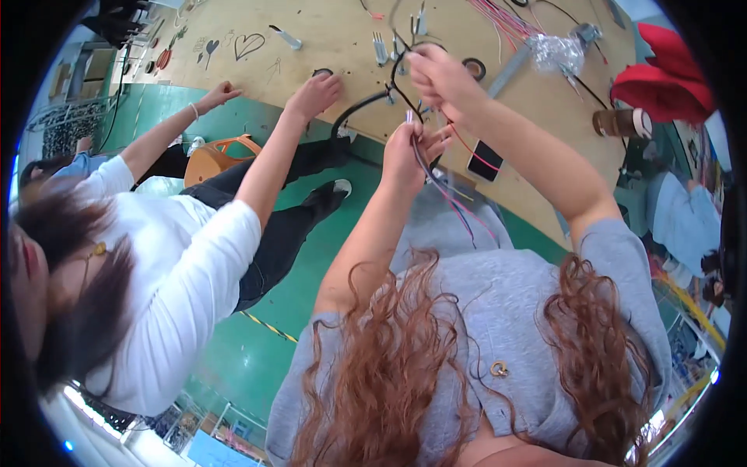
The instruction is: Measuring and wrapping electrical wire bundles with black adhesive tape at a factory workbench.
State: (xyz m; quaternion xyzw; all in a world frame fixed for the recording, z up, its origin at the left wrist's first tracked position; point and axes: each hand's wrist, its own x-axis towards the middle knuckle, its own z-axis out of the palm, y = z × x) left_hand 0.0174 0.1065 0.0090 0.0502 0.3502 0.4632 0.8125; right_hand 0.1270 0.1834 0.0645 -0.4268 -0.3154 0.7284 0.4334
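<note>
My left hand [406, 159] is closed around a bundle of thin wires [445, 194], purple, pink and dark. Their loose ends hang toward my lap. My right hand [447, 84] is closed just above and to the right, its fingertips at a black cable [400, 64] that runs up the board. What sits between those fingertips is too small to make out. From the same branching point a thicker black cable [358, 106] curves down to the left. Metal pronged holders [380, 50] stand on the wooden board [342, 39] beside the cables.
A phone [485, 160] lies by the board's near edge. A black tape roll [473, 68], clear plastic bag [555, 53], brown cup [621, 123] and red cloth [661, 82] are to the right. At left, a co-worker's hand [315, 95] rests over the board, near an orange stool [220, 161].
</note>
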